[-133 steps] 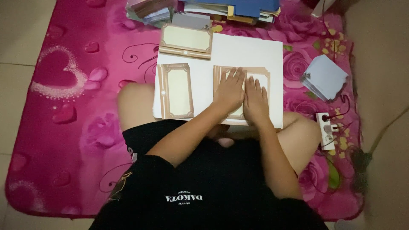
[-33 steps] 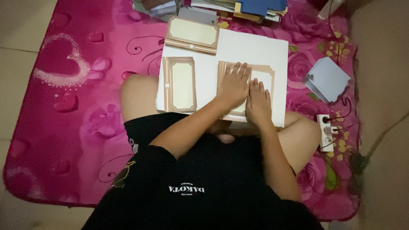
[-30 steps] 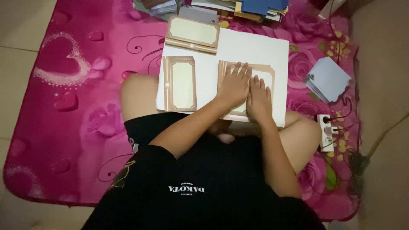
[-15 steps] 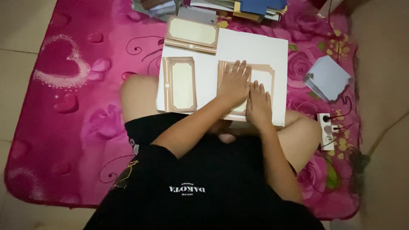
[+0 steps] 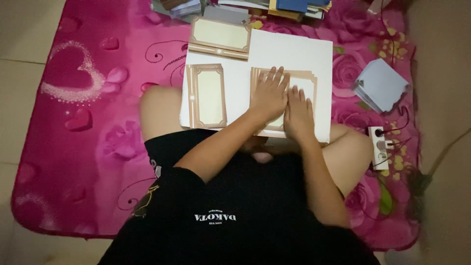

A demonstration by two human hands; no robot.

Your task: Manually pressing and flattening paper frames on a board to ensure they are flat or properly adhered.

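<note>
Both my hands flat and open, left hand [image 5: 268,96] and right hand [image 5: 299,115] pressing the brown-bordered card [image 5: 299,83] on the white board [image 5: 294,51], second card [image 5: 206,95] to the left, pink mat [image 5: 88,98] beneath.

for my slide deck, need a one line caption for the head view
Seated person presses left hand and right hand flat on a brown-bordered card atop a white board.

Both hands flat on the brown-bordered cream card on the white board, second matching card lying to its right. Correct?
Not quite. In the head view, the left hand and right hand do press flat on the brown-bordered cream card on the white board, but the second matching card lies to its left, not its right.
</note>
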